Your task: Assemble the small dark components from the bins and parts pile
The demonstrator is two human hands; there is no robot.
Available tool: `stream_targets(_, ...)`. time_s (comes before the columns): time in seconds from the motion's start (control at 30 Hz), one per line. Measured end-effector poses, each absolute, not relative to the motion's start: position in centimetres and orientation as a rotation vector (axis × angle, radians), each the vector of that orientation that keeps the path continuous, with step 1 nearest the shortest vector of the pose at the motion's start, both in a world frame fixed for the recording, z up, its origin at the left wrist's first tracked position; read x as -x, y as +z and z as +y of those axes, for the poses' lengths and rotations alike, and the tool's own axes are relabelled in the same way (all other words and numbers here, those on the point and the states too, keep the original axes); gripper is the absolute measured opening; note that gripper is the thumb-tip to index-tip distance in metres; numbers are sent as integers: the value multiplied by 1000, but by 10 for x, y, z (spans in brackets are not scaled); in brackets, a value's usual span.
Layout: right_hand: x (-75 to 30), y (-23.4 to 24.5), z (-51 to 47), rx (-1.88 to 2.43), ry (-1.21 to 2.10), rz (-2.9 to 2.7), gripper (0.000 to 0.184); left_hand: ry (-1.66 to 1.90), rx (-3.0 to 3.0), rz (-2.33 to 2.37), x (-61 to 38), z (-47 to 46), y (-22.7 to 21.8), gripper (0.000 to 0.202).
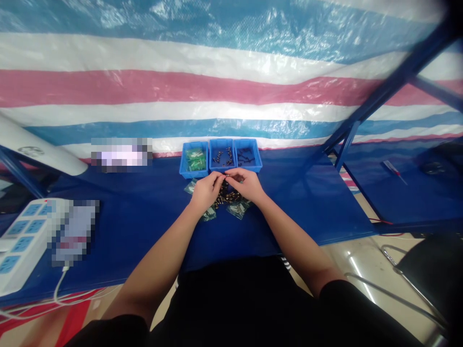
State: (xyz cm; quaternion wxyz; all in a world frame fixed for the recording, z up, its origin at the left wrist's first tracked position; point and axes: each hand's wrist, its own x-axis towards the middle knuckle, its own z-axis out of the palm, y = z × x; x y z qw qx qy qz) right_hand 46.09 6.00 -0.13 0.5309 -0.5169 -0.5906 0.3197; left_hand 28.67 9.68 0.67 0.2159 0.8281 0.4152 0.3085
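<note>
Blue counter [144,217]: carries a pile of dark and brass-coloured parts [227,196] directly under the hands.
Left hand [207,192]: fingers pinched together at the tips, on one side of a small piece [226,177].
Right hand [248,184]: fingers likewise pinched, meeting it from the other side.
Small piece: at the fingertips, beyond the pile; neither hand clearly nearer; long axis too small to tell.
Blue bins [191,174]: three abreast, just past the fingertips, the middle one nearly straight ahead.
Clear packets [238,209]: beside the pile, towards the wearer.
</note>
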Motion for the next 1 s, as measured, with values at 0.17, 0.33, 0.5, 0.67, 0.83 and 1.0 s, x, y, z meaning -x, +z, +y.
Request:
stream_targets(0.17, -461, -3, 61, 1215, 758, -1386, 27, 906, -2247, 1141, -287, 95, 7, 29)
stream_targets(0.33, -462, -3, 61, 1228, 776, -1376, 26, 990, -2262, 1094, -287, 96, 4, 29)
stream_targets(0.5, -462, -4, 61, 1222, 779, -1382, 26, 983, -2288, 1090, -287, 98, 3, 26)
stream_targets(0.67, -462, -6, 62, 1220, 769, -1385, 28, 957, -2295, 1087, -287, 98, 4, 26)
stream_targets(0.83, -462, -6, 62, 1225, 767, -1397, 28, 934, -2299, 1105, -287, 96, 6, 26)
stream_targets(1.0, -462, -6, 62, 1209, 765, -1395, 28, 928, -2305, 1101, -287, 96, 8, 28)
